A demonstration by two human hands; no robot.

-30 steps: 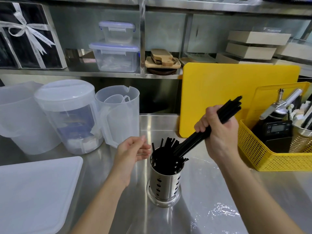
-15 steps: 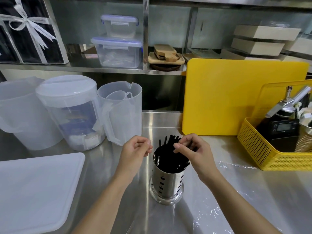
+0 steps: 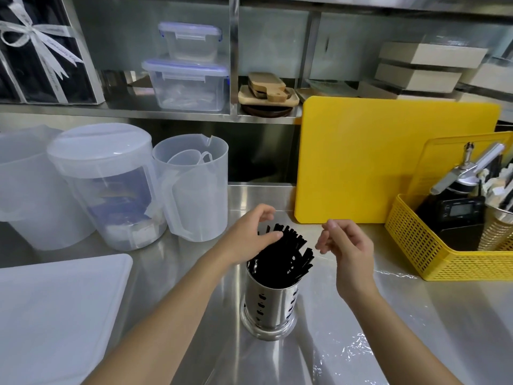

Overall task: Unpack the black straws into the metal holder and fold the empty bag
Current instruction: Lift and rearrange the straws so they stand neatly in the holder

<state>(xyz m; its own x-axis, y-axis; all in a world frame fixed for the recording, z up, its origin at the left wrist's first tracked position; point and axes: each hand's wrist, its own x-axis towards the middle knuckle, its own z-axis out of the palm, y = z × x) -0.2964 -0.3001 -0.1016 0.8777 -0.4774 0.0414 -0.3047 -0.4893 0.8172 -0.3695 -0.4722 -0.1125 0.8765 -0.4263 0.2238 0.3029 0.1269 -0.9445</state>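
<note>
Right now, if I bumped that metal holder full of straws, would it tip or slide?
Probably hard to tip: the metal holder stands upright on a flared base wider than its body. The straws lean to one side above the rim, which may shift its balance slightly. On the smooth steel counter it would likely slide before toppling.

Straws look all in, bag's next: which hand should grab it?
Likely right hand: empty, and the clear bag lies on its side of the metal holder; the left hand is at the black straws.
</note>
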